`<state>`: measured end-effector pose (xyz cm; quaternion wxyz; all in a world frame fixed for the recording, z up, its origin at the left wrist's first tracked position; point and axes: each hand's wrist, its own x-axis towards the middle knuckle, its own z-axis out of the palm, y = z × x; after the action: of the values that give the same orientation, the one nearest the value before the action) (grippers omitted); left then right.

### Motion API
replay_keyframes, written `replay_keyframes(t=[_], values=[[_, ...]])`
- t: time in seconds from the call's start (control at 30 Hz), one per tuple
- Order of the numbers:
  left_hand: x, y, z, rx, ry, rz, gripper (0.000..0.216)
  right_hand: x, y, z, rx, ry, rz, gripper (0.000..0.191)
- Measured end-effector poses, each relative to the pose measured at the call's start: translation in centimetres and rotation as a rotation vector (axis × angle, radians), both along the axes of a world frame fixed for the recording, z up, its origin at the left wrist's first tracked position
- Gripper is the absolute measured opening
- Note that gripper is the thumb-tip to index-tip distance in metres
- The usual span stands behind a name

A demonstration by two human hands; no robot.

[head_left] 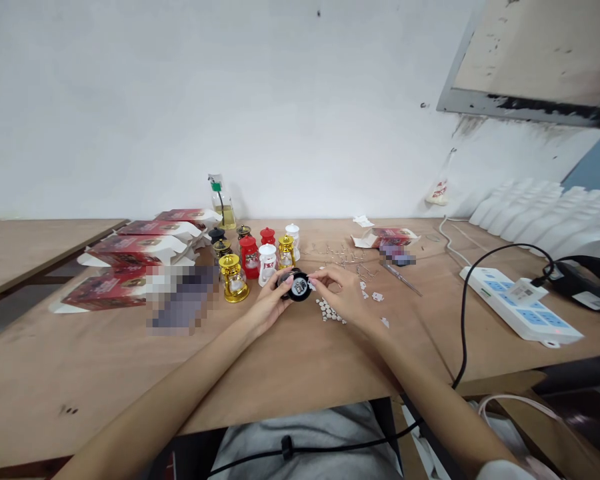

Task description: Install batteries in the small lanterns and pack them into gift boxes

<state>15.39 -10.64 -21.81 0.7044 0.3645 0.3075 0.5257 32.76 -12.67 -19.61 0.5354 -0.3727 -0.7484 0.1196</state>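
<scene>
Near the middle of the worktop, the left hand grips a black lantern lying on its side, while the right hand pinches its other end. Small white pieces lie just beneath, and a gold lantern stands to the left.

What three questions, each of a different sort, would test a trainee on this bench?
1. True or false: the screwdriver is in the right hand.
2. Which lies at the far right of the table? A kettle, B power strip, C laptop.
3. Fill in: the left hand holds a ____ lantern.
Key: 1 false; 2 B; 3 black.
</scene>
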Motion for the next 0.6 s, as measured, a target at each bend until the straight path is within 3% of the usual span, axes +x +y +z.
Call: replay_keyframes(t=[0.13, 0.4, 0.6], values=[[0.28, -0.18, -0.23, 0.011, 0.009, -0.005, 0.042, -0.19, 0.14, -0.3, 0.04, -0.076, -0.018, 0.014], [0.31, -0.2, -0.13, -0.012, 0.0, -0.019, 0.034, 0.14, 0.28, -0.22, -0.097, -0.044, 0.08, 0.013], [0.24, -0.27, 0.12, -0.021, -0.005, -0.018, 0.034, 0.15, 0.39, -0.32, -0.091, -0.063, 0.134, 0.012]])
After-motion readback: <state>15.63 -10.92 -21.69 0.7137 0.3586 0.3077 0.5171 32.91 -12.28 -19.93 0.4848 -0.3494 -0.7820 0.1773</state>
